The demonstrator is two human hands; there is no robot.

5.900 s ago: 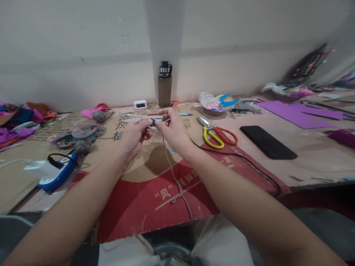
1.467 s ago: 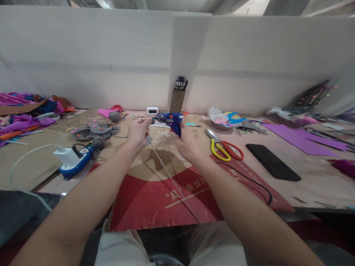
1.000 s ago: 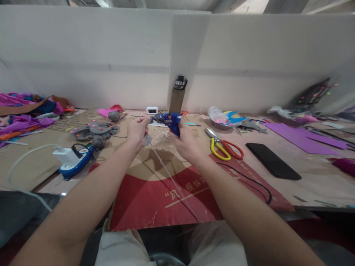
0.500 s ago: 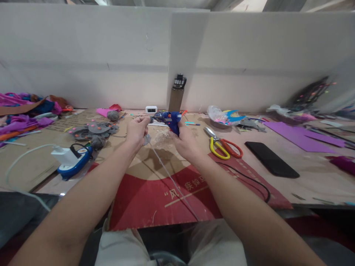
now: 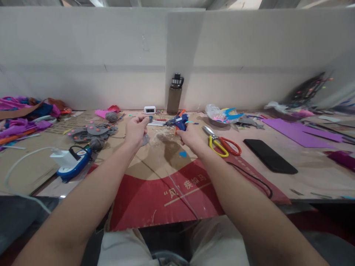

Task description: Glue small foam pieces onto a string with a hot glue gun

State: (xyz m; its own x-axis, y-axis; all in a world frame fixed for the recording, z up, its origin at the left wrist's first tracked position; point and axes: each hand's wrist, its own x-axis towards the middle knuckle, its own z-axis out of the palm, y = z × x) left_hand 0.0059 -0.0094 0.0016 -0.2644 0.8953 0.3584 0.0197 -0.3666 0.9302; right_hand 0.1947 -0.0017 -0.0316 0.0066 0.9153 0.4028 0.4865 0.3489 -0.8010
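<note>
My left hand (image 5: 135,132) is closed in a pinch on a small dark piece (image 5: 151,119), too small to name. Below those fingers a grey scrap (image 5: 145,139) shows, and a thin grey strand (image 5: 177,186) runs over the cardboard toward my lap. To the right, my right hand (image 5: 190,136) is wrapped round the handle of a blue glue gun (image 5: 181,122), whose nozzle points left, low over the work area. Under the gun, a small blue scrap (image 5: 183,154) lies on the red-and-brown cardboard (image 5: 149,199).
Scissors (image 5: 222,144) with yellow and red handles and a black phone (image 5: 269,156) lie at right. A bottle (image 5: 175,96) and a small white display (image 5: 149,110) stand by the wall. At left are a blue power strip (image 5: 73,166) and grey felt pieces (image 5: 93,133).
My right hand has moved the glue gun rightward and lower, away from my left hand. The blue scrap on the cardboard has come into view. My left hand keeps its pinch.
</note>
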